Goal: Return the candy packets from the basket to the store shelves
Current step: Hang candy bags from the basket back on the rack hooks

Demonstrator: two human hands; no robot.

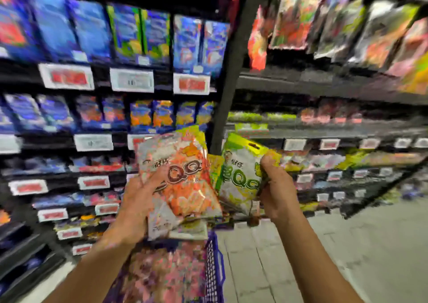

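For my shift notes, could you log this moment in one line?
left hand: holds orange packet | right hand: holds green packet | basket: below

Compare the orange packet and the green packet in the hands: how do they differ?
The orange packet is orange and white; the green packet is lime and white. The left hand holds the orange one atop a stack of packets; the right hand pinches the green one at its edge. Both carry "QQ" lettering.

Left hand (136,207) grips orange packets (185,182); right hand (276,187) pinches a green packet (240,177); shelves (324,82) blurred.
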